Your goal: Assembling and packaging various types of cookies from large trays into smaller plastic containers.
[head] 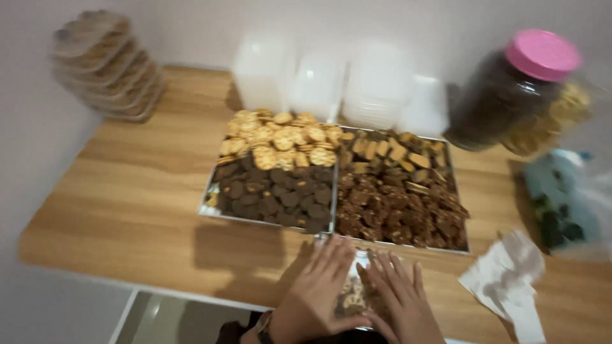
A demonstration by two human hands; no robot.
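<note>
At the near edge of the wooden table (127, 210), both hands lie on a small clear container (354, 294) that has mixed cookies inside. The left hand (319, 290) presses flat on its left side with the fingers (331, 255) stretched and close together; the right hand (398, 299) covers its right side in the same way, fingers spread a little, so neither hand is closed around it but both rest on top. I judge that this container is already filled and the hands are pressing its cover, though the blur does not let me see if it is closed. Much is left: just behind the hands stand two metal trays, the left tray (205, 207) with pale round crackers at the back and dark cookies in front, the right tray (465, 245) with brown pieces, both nearly full. Along the far edge stand empty white translucent containers (376, 86). At the far left corner is a leaning stack of filled containers (105, 64). At the far right stands a big jar with a pink round lid (542, 54). Near the right edge lie a greenish plastic bag (561, 204) and a crumpled white tissue (510, 280).
</note>
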